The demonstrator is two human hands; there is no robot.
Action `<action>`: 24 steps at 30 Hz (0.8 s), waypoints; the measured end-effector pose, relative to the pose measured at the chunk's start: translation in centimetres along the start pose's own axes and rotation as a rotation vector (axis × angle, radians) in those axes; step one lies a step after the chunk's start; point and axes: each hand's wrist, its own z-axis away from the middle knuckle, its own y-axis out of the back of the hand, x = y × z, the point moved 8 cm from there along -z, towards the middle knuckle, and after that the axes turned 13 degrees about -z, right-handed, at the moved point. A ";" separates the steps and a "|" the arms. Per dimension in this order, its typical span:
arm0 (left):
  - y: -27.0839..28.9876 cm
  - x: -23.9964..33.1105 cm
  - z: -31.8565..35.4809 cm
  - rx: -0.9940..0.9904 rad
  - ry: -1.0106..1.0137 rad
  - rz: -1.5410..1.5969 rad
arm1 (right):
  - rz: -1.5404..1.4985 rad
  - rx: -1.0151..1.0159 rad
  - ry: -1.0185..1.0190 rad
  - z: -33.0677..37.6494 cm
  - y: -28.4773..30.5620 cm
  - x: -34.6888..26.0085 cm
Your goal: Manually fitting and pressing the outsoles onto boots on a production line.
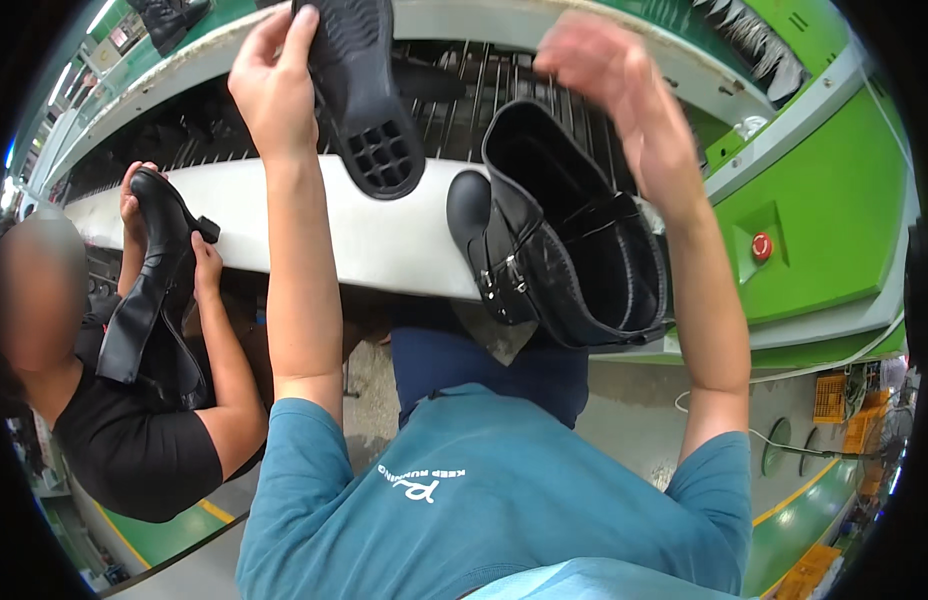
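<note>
My left hand (276,85) grips a black boot sole (369,95) by its edge, thumb and fingers closed on it. The sole hangs over the white ledge (349,225), its hollow, gridded heel end toward me. To the right, a tall black boot (569,235) with metal buckles rests at the ledge's front edge, its wide shaft opening facing me. My right hand (624,95), slightly blurred, is raised beyond the boot's upper right side. Its fingers are stretched out and hold nothing visible.
Behind the ledge runs a metal rod rack (474,90). A green machine (824,220) with a red stop button (761,246) stands at right. On the left, a co-worker (154,430) holds another black boot (162,270). Yellow crates (830,398) stand at far right.
</note>
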 end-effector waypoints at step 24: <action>-12.6 9.1 26.8 -0.595 -0.067 0.457 | -0.528 0.761 -0.668 19.6 -4.6 21.5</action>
